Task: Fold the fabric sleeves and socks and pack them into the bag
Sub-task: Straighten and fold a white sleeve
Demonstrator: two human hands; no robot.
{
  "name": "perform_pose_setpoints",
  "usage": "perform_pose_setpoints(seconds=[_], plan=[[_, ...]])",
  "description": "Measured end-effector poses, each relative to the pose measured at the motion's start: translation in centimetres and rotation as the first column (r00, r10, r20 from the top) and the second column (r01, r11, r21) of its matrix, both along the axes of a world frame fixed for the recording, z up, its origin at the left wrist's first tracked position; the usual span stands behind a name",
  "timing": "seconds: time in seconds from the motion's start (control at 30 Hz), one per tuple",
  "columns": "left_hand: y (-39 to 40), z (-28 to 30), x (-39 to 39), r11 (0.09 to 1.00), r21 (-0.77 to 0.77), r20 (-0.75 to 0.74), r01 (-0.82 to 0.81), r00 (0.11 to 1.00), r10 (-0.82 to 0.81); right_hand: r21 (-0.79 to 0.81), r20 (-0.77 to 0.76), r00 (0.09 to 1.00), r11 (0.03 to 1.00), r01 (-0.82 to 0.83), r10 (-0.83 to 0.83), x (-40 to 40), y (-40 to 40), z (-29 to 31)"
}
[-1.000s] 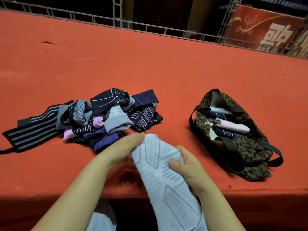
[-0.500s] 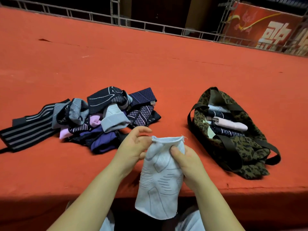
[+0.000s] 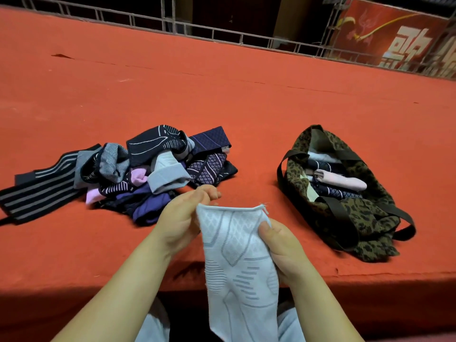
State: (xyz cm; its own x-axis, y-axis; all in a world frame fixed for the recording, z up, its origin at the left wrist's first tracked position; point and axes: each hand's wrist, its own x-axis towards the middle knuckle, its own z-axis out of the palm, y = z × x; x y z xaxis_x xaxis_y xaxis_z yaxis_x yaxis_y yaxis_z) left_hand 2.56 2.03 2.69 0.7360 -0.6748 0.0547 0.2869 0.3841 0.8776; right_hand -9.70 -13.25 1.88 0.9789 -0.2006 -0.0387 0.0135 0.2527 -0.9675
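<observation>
I hold a pale blue-white patterned sleeve [image 3: 237,262] upright over the table's front edge, its lower end hanging down toward my lap. My left hand [image 3: 182,218] pinches its top left corner, and my right hand [image 3: 281,245] grips its right edge just below the top. A heap of dark, purple, grey and pink socks and sleeves [image 3: 153,174] lies behind my left hand. To the right stands an open leopard-print bag [image 3: 365,213] with several folded pieces inside, a pink one [image 3: 340,181] on top.
An orange cloth covers the table [image 3: 246,95]. A black and grey striped sleeve [image 3: 37,191] stretches out at the far left of the heap. A metal railing [image 3: 222,35] runs along the far edge, with a red banner [image 3: 394,38] behind it at the right.
The sleeve was lifted off the table and turned upright. Both hands moved to its top end and spread that edge wider. The heap and the bag have not changed.
</observation>
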Motion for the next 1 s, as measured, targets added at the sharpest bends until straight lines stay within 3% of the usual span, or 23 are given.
perform_pose_setpoints(seconds=[0.13, 0.23, 0.37, 0.5, 0.6, 0.73, 0.87, 1.0], plan=[[-0.6, -0.3, -0.2, 0.999, -0.034, -0.096, 0.039, 0.994, -0.042, -0.016, 0.021, 0.999, 0.999, 0.03, -0.03, 0.7, 0.7, 0.3], [-0.6, -0.6, -1.2, 0.993, 0.091, -0.056, 0.073, 0.996, -0.068, 0.062, 0.022, 0.991, 0.99, 0.13, -0.131, 0.9, 0.4, 1.1], [-0.9, -0.5, -2.1, 0.94, 0.3, 0.135, -0.164, 0.982, 0.128, -0.145, 0.09, 0.975, 0.965, 0.217, -0.205, 0.6, 0.1, 1.7], [-1.6, 1.1, -1.8, 0.925, 0.272, 0.283, -0.267, 0.941, 0.188, -0.396, 0.142, 0.978, 0.897, 0.196, -0.151, 0.7, -0.5, 3.5], [-3.1, 4.2, 0.2, 0.876, 0.314, 0.51, -0.366, 0.843, 0.17, -0.557, 0.188, 0.964, 0.788, 0.261, -0.186, 2.5, -2.9, 6.5], [-6.2, 9.2, 4.3, 0.913, 0.185, 0.613, -0.364, 0.769, 0.182, -0.544, 0.347, 0.904, 0.733, 0.409, -0.248, 5.4, -5.9, 11.2], [-8.3, 11.0, 5.8, 0.96, 0.085, 0.652, -0.267, 0.743, 0.149, -0.519, 0.425, 0.861, 0.705, 0.484, -0.279, 6.6, -6.9, 12.1], [-8.3, 6.2, 4.8, 0.938, 0.197, 0.729, -0.285, 0.682, 0.054, -0.558, 0.395, 0.854, 0.649, 0.517, -0.339, 6.1, -6.6, 7.5]])
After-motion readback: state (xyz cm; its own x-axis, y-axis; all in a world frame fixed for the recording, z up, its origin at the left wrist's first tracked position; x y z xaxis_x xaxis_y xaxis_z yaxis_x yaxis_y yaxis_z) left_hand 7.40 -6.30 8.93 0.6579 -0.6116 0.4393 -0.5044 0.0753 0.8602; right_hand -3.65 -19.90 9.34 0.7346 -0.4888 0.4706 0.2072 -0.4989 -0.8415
